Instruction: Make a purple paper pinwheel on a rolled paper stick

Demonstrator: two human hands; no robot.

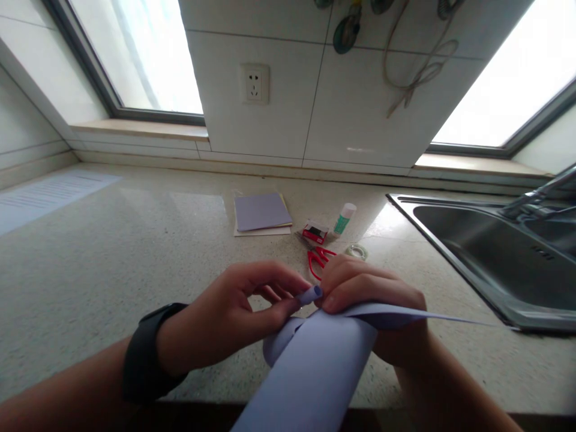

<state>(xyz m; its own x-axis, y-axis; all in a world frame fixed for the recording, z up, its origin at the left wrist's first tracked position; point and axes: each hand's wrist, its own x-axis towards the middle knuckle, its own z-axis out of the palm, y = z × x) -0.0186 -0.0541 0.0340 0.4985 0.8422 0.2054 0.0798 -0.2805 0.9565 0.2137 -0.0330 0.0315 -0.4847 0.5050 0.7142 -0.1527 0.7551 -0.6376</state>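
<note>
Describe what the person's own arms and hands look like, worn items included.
Both forearms are bare, with no sleeves in view. The left hand has a wide black band, like a watch strap or fitness tracker, around its wrist; no dial or marking shows. The right hand is bare, with no glove, ring or wristband visible. The fingernails are short and unpainted.

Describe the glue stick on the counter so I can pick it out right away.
Start at the steel sink on the right and look just left of its near corner on the speckled counter. There, beyond the red scissors and beside a small red box, lies the glue stick. It is the only green tube with a white cap.
</note>
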